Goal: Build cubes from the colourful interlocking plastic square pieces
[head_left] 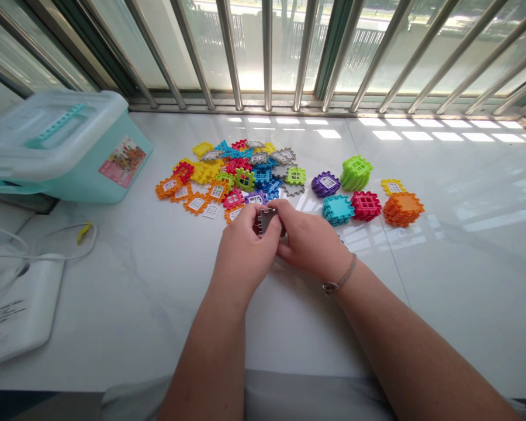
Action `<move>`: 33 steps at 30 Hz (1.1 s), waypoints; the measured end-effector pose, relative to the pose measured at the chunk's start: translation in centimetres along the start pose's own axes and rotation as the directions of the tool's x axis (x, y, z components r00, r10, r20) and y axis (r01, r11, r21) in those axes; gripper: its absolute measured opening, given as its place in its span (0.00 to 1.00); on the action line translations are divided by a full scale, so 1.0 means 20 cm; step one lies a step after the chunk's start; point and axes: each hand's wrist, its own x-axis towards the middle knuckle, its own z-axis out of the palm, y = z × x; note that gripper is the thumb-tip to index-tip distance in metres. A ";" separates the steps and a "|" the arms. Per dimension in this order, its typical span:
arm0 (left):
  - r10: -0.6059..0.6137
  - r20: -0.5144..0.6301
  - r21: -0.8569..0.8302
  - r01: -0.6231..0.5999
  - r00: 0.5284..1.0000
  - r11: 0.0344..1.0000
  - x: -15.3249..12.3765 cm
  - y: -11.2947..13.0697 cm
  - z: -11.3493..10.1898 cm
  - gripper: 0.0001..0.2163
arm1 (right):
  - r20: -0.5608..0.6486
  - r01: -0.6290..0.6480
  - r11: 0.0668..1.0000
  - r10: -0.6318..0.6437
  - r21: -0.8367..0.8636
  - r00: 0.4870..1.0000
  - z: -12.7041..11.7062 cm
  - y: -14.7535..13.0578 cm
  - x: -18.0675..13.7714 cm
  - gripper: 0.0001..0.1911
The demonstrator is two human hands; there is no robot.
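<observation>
Nearest: the person's two forearms reach in from the near edge over the white sill (442,245).
Left hand: the left hand (245,248) is curled, its fingertips pinching the left side of a grey tile piece (267,220).
Right hand: the right hand (309,237), with a bracelet (342,278) at the wrist, grips the same grey tile piece from the right, thumb on top.
Held piece: the grey tile piece sits between both hands, just above the sill, at the near edge of the loose tiles.
Loose tiles: a heap of flat coloured tiles (236,172) lies just beyond the hands, spread to the left.
Built cubes: to the right stand a teal cube (337,209), a red cube (366,204), an orange cube (402,209), a purple cube (325,183) and a green cube (356,172).
Far left: a teal storage box (65,146) with a clear lid.
Near left: a white device (20,310) with cables.
Farthest: window bars (267,52).
</observation>
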 end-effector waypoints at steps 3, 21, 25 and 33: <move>0.017 -0.025 0.006 -0.017 1.000 1.000 -0.01 0.01 0.00 0.08 | -0.004 0.003 1.000 -0.003 0.013 1.000 0.00 0.00 0.00 0.26; -0.029 -0.087 -0.424 -0.011 0.996 0.906 -0.02 0.04 -0.01 0.14 | -0.446 0.048 0.991 0.011 0.122 0.895 0.04 0.03 -0.01 0.30; -0.039 -0.092 -0.456 -0.007 0.995 0.890 -0.01 0.03 -0.01 0.17 | -0.459 0.057 0.996 -0.016 0.075 0.888 0.01 0.02 -0.02 0.29; -0.046 -0.115 -0.406 -0.005 0.992 0.914 -0.02 0.07 -0.01 0.19 | -0.501 0.063 0.997 -0.036 0.036 0.865 -0.02 0.03 -0.03 0.27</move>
